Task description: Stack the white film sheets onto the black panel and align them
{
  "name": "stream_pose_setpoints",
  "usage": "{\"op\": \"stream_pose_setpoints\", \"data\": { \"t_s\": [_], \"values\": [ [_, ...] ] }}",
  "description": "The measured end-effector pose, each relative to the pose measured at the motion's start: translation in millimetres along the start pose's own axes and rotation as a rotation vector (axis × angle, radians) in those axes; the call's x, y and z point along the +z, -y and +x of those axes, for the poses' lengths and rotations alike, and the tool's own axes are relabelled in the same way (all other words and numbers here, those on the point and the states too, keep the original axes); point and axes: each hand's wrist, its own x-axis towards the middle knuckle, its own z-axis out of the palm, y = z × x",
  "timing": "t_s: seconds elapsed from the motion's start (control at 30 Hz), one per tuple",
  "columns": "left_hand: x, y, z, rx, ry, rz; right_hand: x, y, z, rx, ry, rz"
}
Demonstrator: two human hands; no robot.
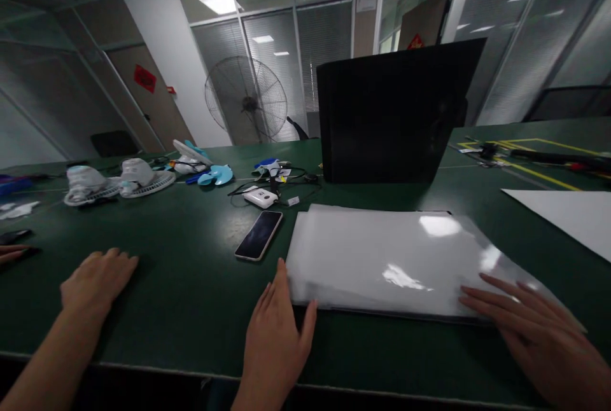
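Observation:
In front of me lies a glossy white stack of sheets [363,258] under clear plastic film, which extends past it on the right. A thin dark edge shows along its front. My left hand [277,338] is open at the stack's left edge, with fingers stretched forward and the thumb apart near the front corner. My right hand [539,328] lies flat on the film at the right end, its fingers pointing left. A phone [259,236] with a dark screen rests just beyond my left hand.
Another person's hand [98,277] rests on the green table [191,309] to the left, with a further hand [14,252] at the far left edge. Fan parts [143,179], a white device with cables [260,196], a black panel [391,118] and a white sheet [568,214] stand or lie around.

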Motion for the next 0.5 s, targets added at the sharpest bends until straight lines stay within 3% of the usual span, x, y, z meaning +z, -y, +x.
{"op": "stream_pose_setpoints", "data": {
  "t_s": [0.17, 0.43, 0.5],
  "values": [
    [-3.5, -2.7, 1.3, 0.008, 0.062, 0.011, 8.2, -3.9, 2.9, -0.030, 0.061, -0.002],
    [-5.9, -4.1, 2.5, 0.033, 0.041, 0.028, -8.1, 16.5, 4.5, -0.038, 0.081, 0.100],
    [-6.3, -3.4, 2.6, 0.050, 0.030, 0.024, -13.0, 14.6, 0.7, 0.039, 0.054, 0.179]
  ]
}}
